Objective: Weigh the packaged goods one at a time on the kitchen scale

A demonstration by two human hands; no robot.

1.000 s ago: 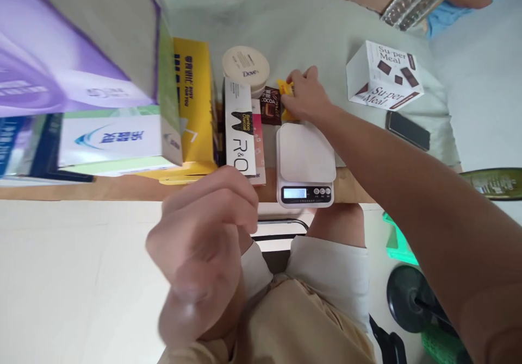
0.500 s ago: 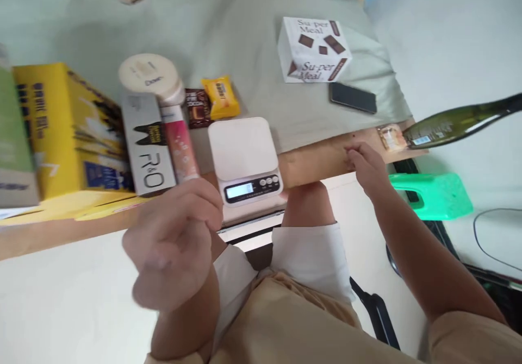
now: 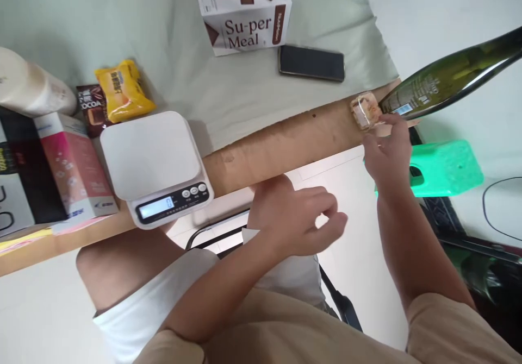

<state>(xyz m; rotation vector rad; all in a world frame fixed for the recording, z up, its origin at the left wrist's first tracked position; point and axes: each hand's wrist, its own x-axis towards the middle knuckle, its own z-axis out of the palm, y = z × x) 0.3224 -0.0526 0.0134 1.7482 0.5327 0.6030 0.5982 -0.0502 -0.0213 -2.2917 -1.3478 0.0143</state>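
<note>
1. Left hand point(image 3: 296, 217): nearest the viewer, hanging in the air over the lap, below the table edge point(image 3: 277, 155). Fingers loosely curled, thumb and index apart, nothing held. Forearm runs in from approx. 7 o'clock. Idle pose, no contact w/ anything.

2. Right hand point(image 3: 387, 152): arm extended toward 2 o'clock, wrist raised to edge level. Fingertips touch the small wrapped snack point(image 3: 365, 110), which lies at the table's corner, partly over the bare wood strip. Grip state: fingers on or just beside the wrapper, not visibly clamped; cannot tell if it is pinched yet.

3. Risk A: the snack sits at the very edge. A loose pinch or a sideways drag could tip it off, prob. onto the green stool point(image 3: 444, 168) or the floor.

4. Risk B: the green bottle point(image 3: 448, 79) lies tilted just beyond the snack, at 1 o'clock from the hand, touching or nearly so. A knuckle bump could roll it off the corner.

5. Farther in: scale point(image 3: 153, 163) at 10 o'clock, empty platform; phone point(image 3: 312, 63) and Su-per Meal box point(image 3: 244, 11) at 12 o'clock, well apart from both hands.
</note>
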